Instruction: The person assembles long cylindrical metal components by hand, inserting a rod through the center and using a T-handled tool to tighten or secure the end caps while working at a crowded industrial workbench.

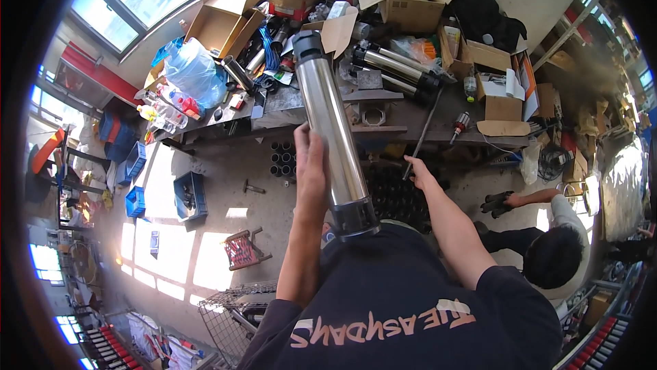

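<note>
A long shiny metal cylinder (331,127) with black end caps slants upright in front of my chest. Its lower cap is close to my shirt, and the upper cap overlaps the workbench. My left hand (311,173) is closed on the cylinder's left side; part of the grip is hidden behind the metal. On the right, my right hand (419,172) is wrapped round the lower end of a thin dark rod (427,123), whose far end reaches up to the bench. Two similar metal cylinders (397,63) with black ends lie on the bench beyond the rod.
The cluttered workbench (284,101) holds cardboard boxes (410,15), plastic bags (195,72) and a small motor-like part (460,125). A blue crate (189,197), a hammer (254,186) and a stool (246,249) stand or lie on the floor. Another person (554,253) crouches at right, holding dark parts.
</note>
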The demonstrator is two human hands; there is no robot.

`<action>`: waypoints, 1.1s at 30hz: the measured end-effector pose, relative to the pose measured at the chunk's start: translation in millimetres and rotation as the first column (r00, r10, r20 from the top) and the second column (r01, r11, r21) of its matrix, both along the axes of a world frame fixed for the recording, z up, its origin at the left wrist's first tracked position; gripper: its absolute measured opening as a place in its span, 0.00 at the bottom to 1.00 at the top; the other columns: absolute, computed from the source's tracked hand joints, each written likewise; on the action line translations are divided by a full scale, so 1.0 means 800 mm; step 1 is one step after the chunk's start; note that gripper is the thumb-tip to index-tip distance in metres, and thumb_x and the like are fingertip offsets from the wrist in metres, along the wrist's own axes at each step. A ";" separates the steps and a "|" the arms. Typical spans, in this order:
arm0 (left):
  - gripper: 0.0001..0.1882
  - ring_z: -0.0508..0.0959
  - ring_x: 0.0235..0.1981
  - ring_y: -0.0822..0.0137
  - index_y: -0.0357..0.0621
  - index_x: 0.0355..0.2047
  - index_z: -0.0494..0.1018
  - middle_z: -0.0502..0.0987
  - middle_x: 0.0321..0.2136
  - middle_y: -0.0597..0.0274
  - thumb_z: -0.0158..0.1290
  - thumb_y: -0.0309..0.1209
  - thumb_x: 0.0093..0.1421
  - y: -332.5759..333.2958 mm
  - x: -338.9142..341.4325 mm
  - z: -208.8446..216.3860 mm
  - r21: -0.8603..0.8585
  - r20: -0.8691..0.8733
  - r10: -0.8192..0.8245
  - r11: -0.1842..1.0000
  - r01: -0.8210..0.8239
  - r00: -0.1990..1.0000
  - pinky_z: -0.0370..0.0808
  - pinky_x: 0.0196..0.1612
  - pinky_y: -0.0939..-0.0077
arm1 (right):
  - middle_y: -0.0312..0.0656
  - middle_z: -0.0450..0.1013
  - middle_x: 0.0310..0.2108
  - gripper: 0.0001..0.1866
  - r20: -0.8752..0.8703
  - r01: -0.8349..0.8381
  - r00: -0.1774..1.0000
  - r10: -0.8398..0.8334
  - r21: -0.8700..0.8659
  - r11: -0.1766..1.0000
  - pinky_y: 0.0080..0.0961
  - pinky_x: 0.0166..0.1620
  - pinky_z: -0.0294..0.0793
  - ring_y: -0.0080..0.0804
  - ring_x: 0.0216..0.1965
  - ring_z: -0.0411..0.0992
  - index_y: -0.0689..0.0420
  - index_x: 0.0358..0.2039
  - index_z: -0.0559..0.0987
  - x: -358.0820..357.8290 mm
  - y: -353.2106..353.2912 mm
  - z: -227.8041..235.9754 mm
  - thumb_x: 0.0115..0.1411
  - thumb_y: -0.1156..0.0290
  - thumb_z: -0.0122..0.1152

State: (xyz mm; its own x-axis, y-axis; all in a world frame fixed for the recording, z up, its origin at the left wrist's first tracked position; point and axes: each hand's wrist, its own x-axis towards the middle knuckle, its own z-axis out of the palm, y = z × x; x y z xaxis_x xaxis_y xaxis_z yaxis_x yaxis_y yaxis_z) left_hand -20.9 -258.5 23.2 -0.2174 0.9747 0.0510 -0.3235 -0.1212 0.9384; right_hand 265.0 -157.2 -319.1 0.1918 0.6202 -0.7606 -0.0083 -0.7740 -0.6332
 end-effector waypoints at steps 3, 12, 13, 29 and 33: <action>0.37 0.82 0.40 0.58 0.44 0.61 0.61 0.76 0.44 0.48 0.34 0.63 0.69 -0.005 -0.005 0.003 0.077 0.473 -0.088 0.995 0.058 0.877 0.83 0.42 0.63 | 0.34 0.72 0.38 0.22 -0.181 0.045 0.982 -0.059 -0.082 0.996 0.39 0.47 0.64 0.34 0.40 0.67 0.47 0.42 0.76 0.024 -0.004 -0.011 0.59 0.44 0.64; 0.39 0.78 0.30 0.55 0.43 0.50 0.67 0.76 0.35 0.50 0.36 0.69 0.65 0.023 0.030 -0.061 -0.042 0.742 -0.278 0.889 0.457 0.610 0.80 0.35 0.56 | 0.29 0.63 0.19 0.17 -0.488 0.253 0.808 -0.330 -0.219 0.942 0.22 0.21 0.59 0.24 0.19 0.60 0.46 0.25 0.68 0.053 -0.080 -0.042 0.67 0.52 0.57; 0.39 0.77 0.30 0.55 0.43 0.50 0.67 0.75 0.35 0.50 0.36 0.69 0.65 0.028 0.030 -0.059 -0.023 0.756 -0.287 0.886 0.462 0.588 0.80 0.35 0.56 | 0.30 0.64 0.20 0.17 -0.470 0.238 0.824 -0.316 -0.220 0.946 0.22 0.21 0.59 0.24 0.19 0.60 0.47 0.25 0.69 0.053 -0.087 -0.037 0.67 0.53 0.57; 0.40 0.72 0.30 0.62 0.41 0.55 0.62 0.69 0.35 0.51 0.44 0.66 0.63 0.056 0.060 -0.040 0.082 0.944 -0.241 0.832 0.548 0.224 0.76 0.34 0.67 | 0.32 0.63 0.22 0.16 -0.299 0.232 0.925 -0.235 -0.045 0.972 0.25 0.24 0.60 0.24 0.22 0.61 0.50 0.29 0.69 0.078 -0.168 -0.021 0.69 0.54 0.56; 0.40 0.70 0.33 0.66 0.42 0.62 0.60 0.67 0.36 0.56 0.49 0.61 0.64 0.058 0.064 -0.045 0.149 0.942 -0.291 0.812 0.564 0.170 0.74 0.38 0.72 | 0.32 0.63 0.21 0.17 -0.315 0.223 0.919 -0.236 -0.076 0.972 0.25 0.23 0.60 0.23 0.20 0.60 0.51 0.29 0.70 0.081 -0.168 -0.022 0.68 0.53 0.57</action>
State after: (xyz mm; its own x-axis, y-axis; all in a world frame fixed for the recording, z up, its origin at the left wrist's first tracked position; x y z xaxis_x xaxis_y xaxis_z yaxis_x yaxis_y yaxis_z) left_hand 29.9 -211.9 -12.4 0.4718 0.8806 -0.0439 -0.8816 0.4704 -0.0392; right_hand 330.1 -291.5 -336.6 0.0683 0.5578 -0.8271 -0.3857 -0.7498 -0.5376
